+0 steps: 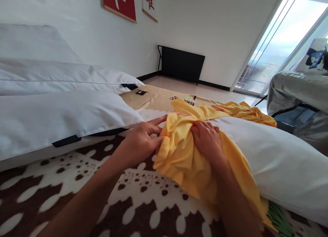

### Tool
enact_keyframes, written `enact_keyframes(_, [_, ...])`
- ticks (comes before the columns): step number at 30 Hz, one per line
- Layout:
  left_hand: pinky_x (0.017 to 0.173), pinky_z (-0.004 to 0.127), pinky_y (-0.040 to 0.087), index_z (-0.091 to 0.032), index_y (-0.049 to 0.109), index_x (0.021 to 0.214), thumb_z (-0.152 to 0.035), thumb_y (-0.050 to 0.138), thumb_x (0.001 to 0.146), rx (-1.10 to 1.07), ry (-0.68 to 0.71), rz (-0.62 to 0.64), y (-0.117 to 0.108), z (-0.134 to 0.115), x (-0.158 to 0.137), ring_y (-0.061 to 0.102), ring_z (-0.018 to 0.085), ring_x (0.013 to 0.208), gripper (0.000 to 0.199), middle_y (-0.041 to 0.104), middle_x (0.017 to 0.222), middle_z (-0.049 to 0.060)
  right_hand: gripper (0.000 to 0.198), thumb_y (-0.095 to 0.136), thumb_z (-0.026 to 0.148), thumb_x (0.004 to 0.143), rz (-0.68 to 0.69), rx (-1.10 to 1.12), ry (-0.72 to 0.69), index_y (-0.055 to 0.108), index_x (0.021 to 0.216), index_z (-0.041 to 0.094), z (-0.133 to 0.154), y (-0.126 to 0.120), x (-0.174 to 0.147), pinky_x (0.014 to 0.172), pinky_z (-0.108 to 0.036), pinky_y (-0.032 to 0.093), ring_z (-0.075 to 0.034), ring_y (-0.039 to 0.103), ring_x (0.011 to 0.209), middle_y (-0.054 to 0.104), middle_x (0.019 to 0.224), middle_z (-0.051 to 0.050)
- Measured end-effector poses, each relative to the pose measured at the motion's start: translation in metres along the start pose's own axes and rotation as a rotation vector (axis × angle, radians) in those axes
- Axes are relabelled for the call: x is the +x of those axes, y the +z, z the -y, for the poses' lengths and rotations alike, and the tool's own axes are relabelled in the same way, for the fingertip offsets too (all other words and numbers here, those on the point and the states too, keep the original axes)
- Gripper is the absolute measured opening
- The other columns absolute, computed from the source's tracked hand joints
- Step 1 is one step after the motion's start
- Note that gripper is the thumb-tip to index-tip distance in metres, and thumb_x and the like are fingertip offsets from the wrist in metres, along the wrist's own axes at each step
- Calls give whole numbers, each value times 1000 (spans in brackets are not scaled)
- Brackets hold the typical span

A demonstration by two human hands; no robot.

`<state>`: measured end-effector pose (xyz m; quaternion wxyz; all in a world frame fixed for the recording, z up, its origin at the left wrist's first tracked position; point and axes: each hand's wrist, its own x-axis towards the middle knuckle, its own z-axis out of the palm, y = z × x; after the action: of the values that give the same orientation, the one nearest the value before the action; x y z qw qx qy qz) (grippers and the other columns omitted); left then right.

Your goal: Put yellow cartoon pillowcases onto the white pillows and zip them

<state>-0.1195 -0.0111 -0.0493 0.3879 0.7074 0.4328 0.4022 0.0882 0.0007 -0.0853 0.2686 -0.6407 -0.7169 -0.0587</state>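
Note:
A yellow printed cloth [179,155], perhaps a cover, lies bunched in the middle and trails toward the back right. My left hand [146,136] pinches its left edge between thumb and fingers. Pressed into its folds, my right hand [207,139] has its fingers curled on the gathered fabric. Part of the cloth drapes over the left end of a plump white pillow [284,155]. A green plant print shows at the cloth's near right corner. Pink patches mark its far part. Underneath is a brown and white patterned blanket [143,196].
White pillows with dark trim [61,117] are stacked at the left. A beige printed blanket [153,96] spreads beyond the cloth. A black folded panel [181,64] leans against the back wall. At the right stands a grey-covered seat [294,93] near a glass door [271,42].

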Motion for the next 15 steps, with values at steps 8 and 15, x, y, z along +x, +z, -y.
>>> enact_keyframes(8, [88,26,46,-19,72,70,-26,55,70,-16,73,-30,13,0,6,55,22,108,19,58,121,4,25,39,26,93,-18,-62,-21,62,100,19,5,4,-3,86,-36,27,-21,52,103,65,110,-7])
enact_keyframes(15, [66,21,49,-15,67,80,-27,60,68,-350,-90,-332,4,1,11,61,19,86,18,65,90,4,26,40,32,92,-23,69,79,63,95,21,-12,-12,2,89,-37,28,-21,53,104,67,102,-5])
